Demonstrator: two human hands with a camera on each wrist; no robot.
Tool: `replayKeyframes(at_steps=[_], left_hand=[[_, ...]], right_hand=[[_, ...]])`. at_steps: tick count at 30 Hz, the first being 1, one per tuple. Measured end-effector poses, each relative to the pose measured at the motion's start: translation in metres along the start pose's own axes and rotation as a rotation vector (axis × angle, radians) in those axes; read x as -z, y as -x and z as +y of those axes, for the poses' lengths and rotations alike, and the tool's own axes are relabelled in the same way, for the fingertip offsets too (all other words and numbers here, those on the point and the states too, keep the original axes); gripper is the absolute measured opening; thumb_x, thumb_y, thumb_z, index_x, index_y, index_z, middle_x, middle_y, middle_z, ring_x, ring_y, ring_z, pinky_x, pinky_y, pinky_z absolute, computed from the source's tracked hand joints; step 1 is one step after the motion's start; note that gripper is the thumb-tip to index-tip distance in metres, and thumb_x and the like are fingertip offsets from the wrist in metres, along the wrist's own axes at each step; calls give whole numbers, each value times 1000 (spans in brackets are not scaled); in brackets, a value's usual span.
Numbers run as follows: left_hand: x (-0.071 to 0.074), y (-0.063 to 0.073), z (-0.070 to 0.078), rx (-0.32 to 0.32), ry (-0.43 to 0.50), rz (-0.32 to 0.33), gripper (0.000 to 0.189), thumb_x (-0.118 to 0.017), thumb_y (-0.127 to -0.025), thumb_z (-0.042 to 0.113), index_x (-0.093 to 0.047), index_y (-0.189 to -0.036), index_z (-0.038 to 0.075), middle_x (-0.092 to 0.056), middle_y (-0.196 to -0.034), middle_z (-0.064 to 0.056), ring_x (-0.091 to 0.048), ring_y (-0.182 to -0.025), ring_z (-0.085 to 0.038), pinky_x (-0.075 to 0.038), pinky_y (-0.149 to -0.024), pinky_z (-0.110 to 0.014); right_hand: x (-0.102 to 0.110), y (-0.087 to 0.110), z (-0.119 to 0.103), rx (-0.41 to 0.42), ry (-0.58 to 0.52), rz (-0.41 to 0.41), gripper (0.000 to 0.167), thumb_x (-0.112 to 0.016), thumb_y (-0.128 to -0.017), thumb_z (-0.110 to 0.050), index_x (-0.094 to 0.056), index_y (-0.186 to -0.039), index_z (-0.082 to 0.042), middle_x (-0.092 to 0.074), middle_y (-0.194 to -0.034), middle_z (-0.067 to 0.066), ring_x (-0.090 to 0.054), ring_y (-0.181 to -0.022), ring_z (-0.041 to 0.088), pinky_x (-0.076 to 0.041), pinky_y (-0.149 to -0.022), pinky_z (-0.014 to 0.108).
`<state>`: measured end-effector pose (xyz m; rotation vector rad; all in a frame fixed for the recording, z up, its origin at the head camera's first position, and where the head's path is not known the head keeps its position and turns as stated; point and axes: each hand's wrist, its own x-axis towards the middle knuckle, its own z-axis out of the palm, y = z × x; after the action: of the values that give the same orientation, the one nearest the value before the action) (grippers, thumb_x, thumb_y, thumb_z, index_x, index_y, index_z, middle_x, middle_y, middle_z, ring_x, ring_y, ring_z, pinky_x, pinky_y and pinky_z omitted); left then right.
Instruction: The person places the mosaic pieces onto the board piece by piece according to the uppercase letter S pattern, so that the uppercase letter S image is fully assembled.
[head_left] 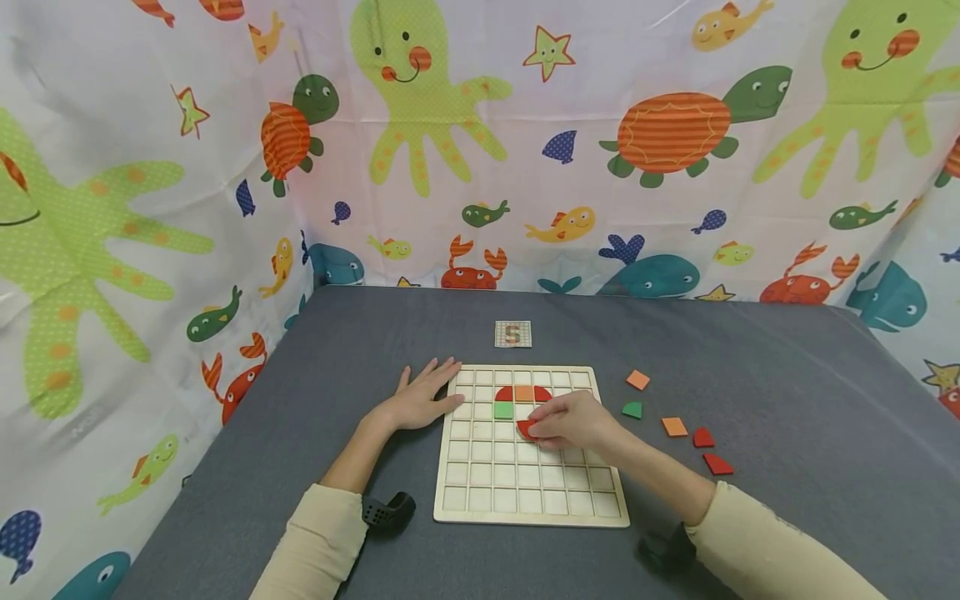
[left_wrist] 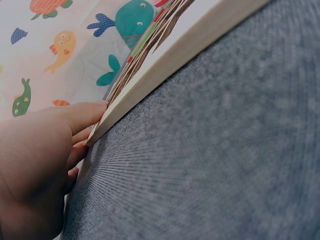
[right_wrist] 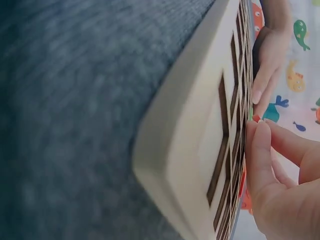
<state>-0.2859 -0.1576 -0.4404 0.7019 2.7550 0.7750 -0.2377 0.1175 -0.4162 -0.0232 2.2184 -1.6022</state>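
Note:
A pale wooden grid board [head_left: 480,500] lies on the grey table. My left hand [head_left: 417,400] rests at the board's left edge, fingers spread, with the thumb on its rim; the left wrist view shows the thumb [left_wrist: 90,112] against that side. Over the middle of the grid my right hand [head_left: 573,421] pinches a red quarter-round tile [head_left: 525,428] between thumb and fingertips. In the cells above it sit a red rounded tile [head_left: 505,393], an orange square tile [head_left: 523,393], another red rounded tile [head_left: 542,393] and a green tile [head_left: 503,410].
Right of the board lie loose tiles: an orange square [head_left: 637,380], a green piece [head_left: 632,410], another orange square [head_left: 674,427] and two red pieces [head_left: 703,437]. A small pattern card [head_left: 513,334] lies behind the board. A sea-animal curtain [head_left: 465,250] hangs behind the table.

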Motion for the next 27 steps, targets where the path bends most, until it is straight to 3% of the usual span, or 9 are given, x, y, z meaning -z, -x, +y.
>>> replayKeyframes(at_steps=[11,27], left_hand=[[-1,0,-2,-9,-4,2,65,-49,-100,36,-26,-151,5,-20,-156,-15,-7,-143,-36,7,-106,-62],[0,-1,0,6,-11,-1,64,-49,-100,37,-27,-151,6,-20,-156,-12,-7,-143,-35,7,-107,-62]], right_hand=[[-21,-4,-6,-30,12,46,15,-76,-79,0,-72,-94,2,-70,-84,10,-67,-70,17,-56,-66,29],[-30,-8,-11,17,48,60,12,-74,-79,3,-69,-90,5,-68,-79,11,-67,-66,18,-56,-62,29]])
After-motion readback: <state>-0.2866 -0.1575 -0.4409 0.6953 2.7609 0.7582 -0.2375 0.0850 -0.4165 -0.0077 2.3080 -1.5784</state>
